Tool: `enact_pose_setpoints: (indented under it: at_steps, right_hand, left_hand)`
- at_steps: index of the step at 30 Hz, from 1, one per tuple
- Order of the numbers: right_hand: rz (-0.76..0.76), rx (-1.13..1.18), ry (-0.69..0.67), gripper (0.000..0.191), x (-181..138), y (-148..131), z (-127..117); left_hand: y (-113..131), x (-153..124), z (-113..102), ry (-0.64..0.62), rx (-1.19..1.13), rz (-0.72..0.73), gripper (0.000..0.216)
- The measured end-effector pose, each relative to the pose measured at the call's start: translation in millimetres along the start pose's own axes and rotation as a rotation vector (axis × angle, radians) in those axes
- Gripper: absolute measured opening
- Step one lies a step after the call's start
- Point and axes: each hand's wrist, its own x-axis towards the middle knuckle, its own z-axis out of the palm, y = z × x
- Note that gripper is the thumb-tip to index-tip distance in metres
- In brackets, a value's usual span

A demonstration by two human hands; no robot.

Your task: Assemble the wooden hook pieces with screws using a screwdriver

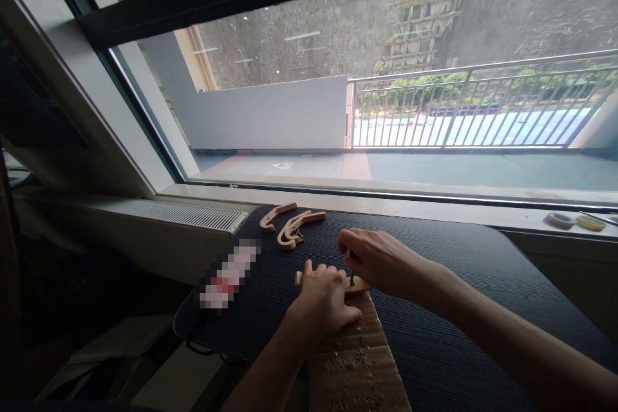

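My left hand is closed over a pale wooden piece, its fingers across the middle and its thumb on the cardboard. Both ends of the piece stick out from under the hand. In my right hand is a small dark tool that looks like a screwdriver, held nearly upright. Its tip meets the wood just right of my left fingers; most of its handle is hidden. Beneath the wood lies a strip of corrugated cardboard, dotted with holes and small bits.
Curved wooden hooks lie at the back left of the black table, with small metal screws beside them. A blurred pinkish item is near the left edge. Tape rolls rest on the windowsill at the right.
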Motion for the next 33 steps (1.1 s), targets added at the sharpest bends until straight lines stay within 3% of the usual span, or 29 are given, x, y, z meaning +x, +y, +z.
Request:
enact_pose_setpoints:
  at_steps: [5, 9, 13, 17, 26, 33]
  right_hand:
    - [-0.013, -0.006, 0.012, 0.007, 0, -1, 1]
    - [0.009, 0.011, 0.012, 0.007, -2, -3, -3]
    - [0.040, 0.037, 0.019, 0.007, -4, -2, -5]
    - [0.061, 0.037, 0.013, 0.006, -3, -5, -6]
    - [0.069, 0.036, 0.019, 0.007, 0, -7, -9]
    - [0.060, 0.052, 0.019, 0.006, 5, 10, -10]
  left_hand:
    - [0, -4, -1, 0.024, -0.017, 0.001, 0.035]
    - [1, -25, 1, 0.111, -0.073, 0.091, 0.036]
    - [2, -54, 13, 0.117, -0.202, 0.216, 0.048]
    - [5, -70, 26, 0.044, -0.268, 0.281, 0.075]
    - [-5, -69, 36, -0.133, -0.284, 0.406, 0.088]
    - [-4, -60, 35, -0.044, -0.278, 0.346, 0.101]
